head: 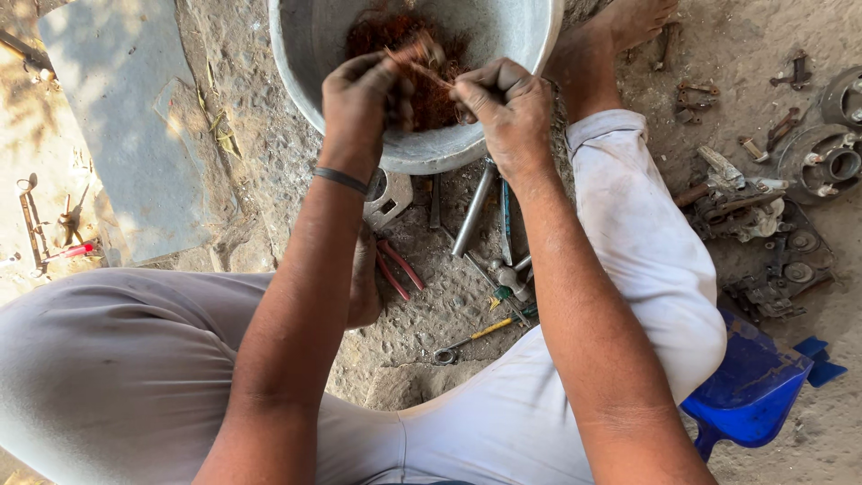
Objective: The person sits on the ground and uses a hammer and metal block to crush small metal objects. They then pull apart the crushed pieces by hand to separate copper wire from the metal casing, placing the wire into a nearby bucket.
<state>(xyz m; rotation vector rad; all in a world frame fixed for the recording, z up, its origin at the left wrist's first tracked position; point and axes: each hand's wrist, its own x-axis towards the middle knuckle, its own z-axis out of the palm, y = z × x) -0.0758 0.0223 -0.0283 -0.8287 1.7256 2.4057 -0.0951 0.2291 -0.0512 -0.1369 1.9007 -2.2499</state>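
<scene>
Evidently a copper wire strand [429, 70] is pinched closed between left hand [361, 99] and right hand [508, 106], held over the basin [310, 54] near its front rim so loose coil [395, 36] stays contained.

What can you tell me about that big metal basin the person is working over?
The basin is a wide, round, dull grey metal tub with a smooth, slightly scuffed wall and rolled rim. It sits upright on rough stony ground, its top cut off by the picture's edge. Inside lies a tangled heap of reddish-brown wire. Both hands, left hand and right hand, hover over its near rim, pinching strands.
</scene>
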